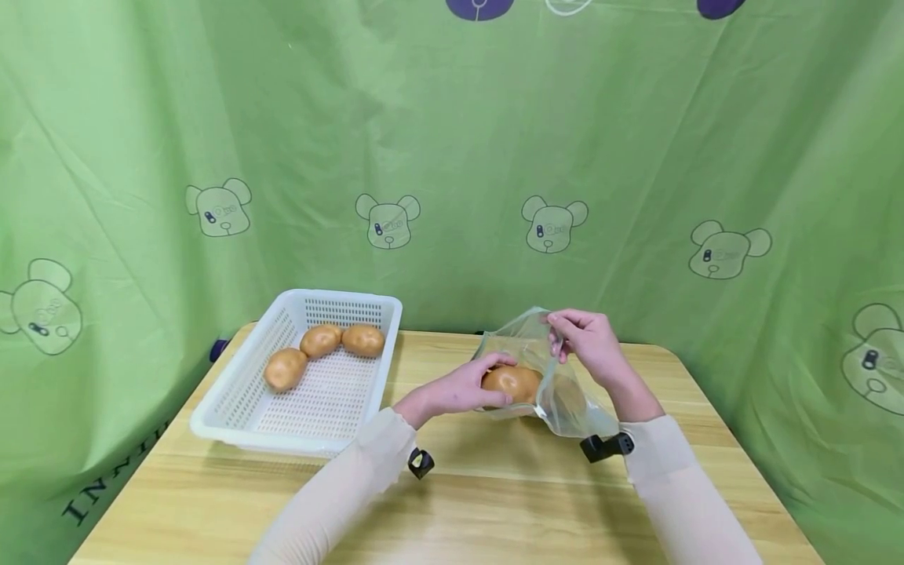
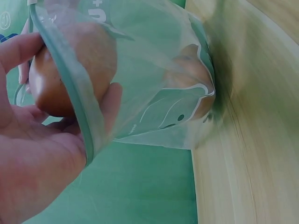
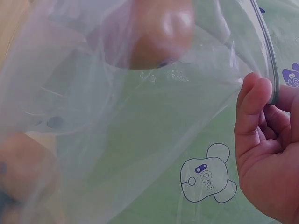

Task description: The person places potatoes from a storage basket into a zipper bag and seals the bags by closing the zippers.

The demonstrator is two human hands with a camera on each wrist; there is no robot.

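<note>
My left hand (image 1: 461, 389) holds a smooth brown potato (image 2: 77, 70) at the mouth of a clear zip bag (image 2: 149, 60). Part of this potato is behind the bag's green rim strip, and some of the fingers show through the plastic. My right hand (image 1: 588, 343) pinches the bag's rim at its upper right, with thumb and fingers on the zip edge (image 3: 272, 60). Deeper in the bag, low against the wooden table, another potato (image 2: 189, 70) shows through the film.
To the left stands a white perforated basket (image 1: 282, 441) with three potatoes (image 1: 286, 369) toward its back and left. The wooden table (image 1: 494, 502) ends at a green curtain (image 1: 466, 267) printed with bear heads. Black wrist cameras (image 1: 606, 447) sit on both sleeves.
</note>
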